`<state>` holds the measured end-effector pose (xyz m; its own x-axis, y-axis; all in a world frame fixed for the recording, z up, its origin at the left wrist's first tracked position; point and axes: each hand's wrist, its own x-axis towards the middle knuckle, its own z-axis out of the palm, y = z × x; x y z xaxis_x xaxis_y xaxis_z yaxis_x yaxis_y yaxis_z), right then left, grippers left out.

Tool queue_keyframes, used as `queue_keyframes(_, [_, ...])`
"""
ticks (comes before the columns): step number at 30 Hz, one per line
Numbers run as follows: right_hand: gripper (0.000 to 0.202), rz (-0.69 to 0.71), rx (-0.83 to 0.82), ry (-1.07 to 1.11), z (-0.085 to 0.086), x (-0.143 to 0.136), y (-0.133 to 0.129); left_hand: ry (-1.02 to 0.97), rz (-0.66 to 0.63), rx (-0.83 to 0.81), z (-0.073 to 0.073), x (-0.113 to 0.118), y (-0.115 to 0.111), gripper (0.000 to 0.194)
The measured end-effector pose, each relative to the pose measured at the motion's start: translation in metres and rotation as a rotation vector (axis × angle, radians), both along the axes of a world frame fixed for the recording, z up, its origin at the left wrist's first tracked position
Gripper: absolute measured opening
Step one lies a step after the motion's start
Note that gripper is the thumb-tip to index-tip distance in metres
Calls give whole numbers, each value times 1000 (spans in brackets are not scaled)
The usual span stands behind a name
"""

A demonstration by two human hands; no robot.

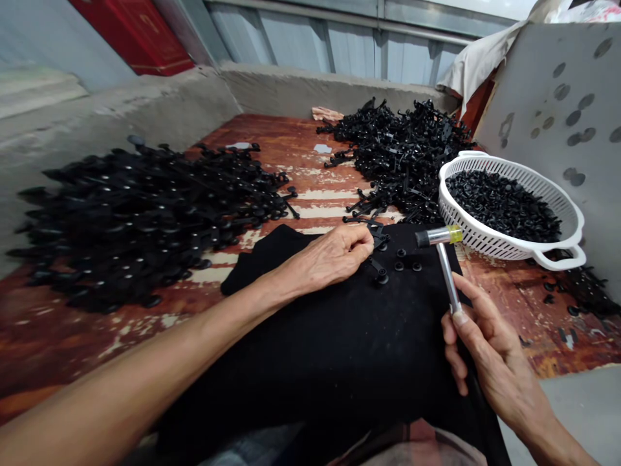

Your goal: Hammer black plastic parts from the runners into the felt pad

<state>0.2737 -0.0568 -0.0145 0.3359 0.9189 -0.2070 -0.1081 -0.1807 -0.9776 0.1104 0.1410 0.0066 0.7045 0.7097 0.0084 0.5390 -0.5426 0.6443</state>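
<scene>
- Right hand grips the hammer, its head above the cloth, near the basket; a wide swing might clip the rim.
- Left hand curls beside black parts; whether it pinches one, I cannot tell. A stray blow could catch its fingers.
- Loose discs could roll if the cloth shifts.
- Worn red-brown table, heaped left and far; grey ledge, metal wall beyond.

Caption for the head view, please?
Left hand beside black parts, right hand gripping a mallet, white basket at right.
</scene>
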Motion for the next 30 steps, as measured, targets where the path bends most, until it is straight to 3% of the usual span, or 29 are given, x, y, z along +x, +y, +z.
queue_keyframes(20, [45, 11, 2, 4, -1, 1, -2, -26, -10, 2, -8, -3, 5, 19])
queue_keyframes(30, [46, 79, -30, -95, -1, 3, 0, 96, 9, 69, 3, 2, -2, 18])
